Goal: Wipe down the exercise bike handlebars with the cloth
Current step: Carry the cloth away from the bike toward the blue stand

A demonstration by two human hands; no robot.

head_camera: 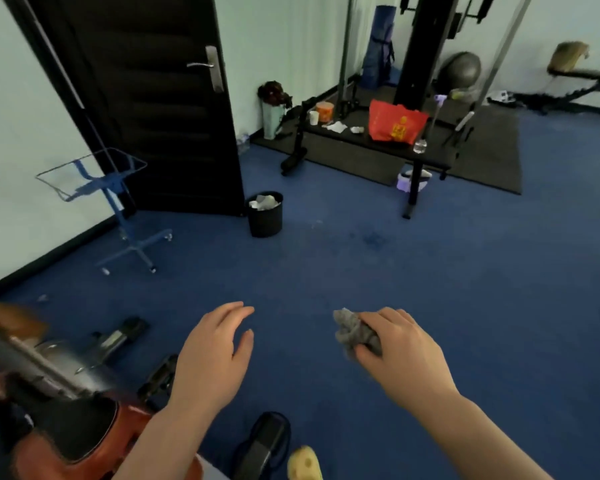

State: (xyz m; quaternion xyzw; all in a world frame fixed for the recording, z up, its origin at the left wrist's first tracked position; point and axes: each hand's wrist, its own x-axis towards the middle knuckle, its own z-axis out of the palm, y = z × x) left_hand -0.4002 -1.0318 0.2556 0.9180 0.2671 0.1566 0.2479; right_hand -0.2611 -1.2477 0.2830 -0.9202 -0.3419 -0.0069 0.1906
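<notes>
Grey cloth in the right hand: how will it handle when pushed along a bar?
Probably floppy: the cloth sits bunched into a wad in the right hand, with a loose end sticking out. Likely light, since curled fingers alone hold it. Its fuzzy surface should drag rather than slip.

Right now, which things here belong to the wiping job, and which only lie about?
Job: cloth, gripped in the right hand; exercise bike at lower left; left hand, free.
Lying about: bin, red bag, blue stand, grey ball.
</notes>
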